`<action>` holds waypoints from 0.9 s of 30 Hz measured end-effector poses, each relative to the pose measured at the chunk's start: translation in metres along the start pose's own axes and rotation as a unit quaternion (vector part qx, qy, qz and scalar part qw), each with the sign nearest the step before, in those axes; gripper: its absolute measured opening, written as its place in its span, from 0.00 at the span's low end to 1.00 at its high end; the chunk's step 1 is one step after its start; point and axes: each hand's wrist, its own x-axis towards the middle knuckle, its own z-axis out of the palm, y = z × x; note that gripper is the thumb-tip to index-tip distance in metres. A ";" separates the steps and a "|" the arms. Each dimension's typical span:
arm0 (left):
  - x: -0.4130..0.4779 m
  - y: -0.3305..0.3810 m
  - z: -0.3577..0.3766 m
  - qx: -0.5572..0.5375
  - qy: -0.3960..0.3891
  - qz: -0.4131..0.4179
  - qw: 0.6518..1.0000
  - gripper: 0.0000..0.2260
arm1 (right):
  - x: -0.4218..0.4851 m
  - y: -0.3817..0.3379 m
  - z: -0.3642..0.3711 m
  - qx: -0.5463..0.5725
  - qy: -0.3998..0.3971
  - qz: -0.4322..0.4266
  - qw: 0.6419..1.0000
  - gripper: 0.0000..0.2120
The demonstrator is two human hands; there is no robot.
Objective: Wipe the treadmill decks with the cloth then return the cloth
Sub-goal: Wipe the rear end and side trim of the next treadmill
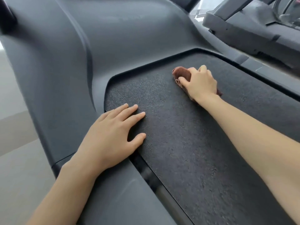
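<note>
- Left hand (112,135): open and flat, palm down, fingers straight and a little spread, thumb out to the side. Fingertips on the dark deck (186,143), heel of the hand over the grey rail (123,197) at the deck's near-left edge. Nothing held.
- Right hand (201,83): further forward than the left, fingers and thumb curled round the cloth (181,73), pressing it down on the deck.
- Cloth: brown, bunched into a wad, lying on the deck towards its front end, right of centre. Mostly hidden under the right hand, with a lump showing past the fingertips on the left and a small corner showing beside the wrist.
- Deck: dark and grainy, with rounded front corners and a raised lip round the front.
- Cover (65,62): smooth grey moulding, rising ahead of and left of the deck.
- Rail: along the deck's left side, with a dark gap between the two.
- Second treadmill (240,28): top right, well apart from the hands, dark grey and blurred.
- Floor (14,130): pale, at the far left.
- Both forearms bare, one from the lower left, the other from the right edge.
</note>
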 end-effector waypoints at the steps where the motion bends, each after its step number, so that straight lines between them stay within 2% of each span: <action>1: 0.001 0.000 -0.001 -0.009 0.001 -0.002 1.000 0.29 | 0.009 -0.008 0.004 -0.004 0.003 0.014 1.000 0.22; 4: 0.006 0.001 -0.002 -0.018 0.000 -0.004 1.000 0.29 | 0.014 -0.028 0.009 -0.020 0.023 -0.001 1.000 0.23; 8: 0.006 0.002 -0.003 -0.010 -0.010 0.001 1.000 0.31 | -0.018 -0.045 0.001 0.026 0.028 -0.128 0.991 0.22; 13: 0.011 0.001 -0.007 0.011 -0.039 0.019 0.999 0.32 | -0.061 -0.045 -0.010 0.085 0.008 -0.274 0.958 0.21; 17: 0.042 -0.015 -0.010 0.032 -0.089 0.064 0.993 0.26 | -0.029 -0.026 -0.008 0.122 -0.055 -0.182 0.974 0.22; 20: 0.066 -0.022 -0.010 0.039 -0.096 0.081 0.991 0.24 | 0.009 -0.015 0.002 0.108 -0.039 -0.074 0.991 0.21; 23: 0.072 -0.024 -0.005 0.039 -0.069 0.086 0.993 0.22 | 0.047 -0.012 0.014 0.146 -0.013 0.057 0.988 0.20; 27: 0.068 -0.023 0.001 0.032 -0.051 0.081 0.995 0.24 | 0.085 -0.013 0.025 0.131 0.023 0.121 0.984 0.21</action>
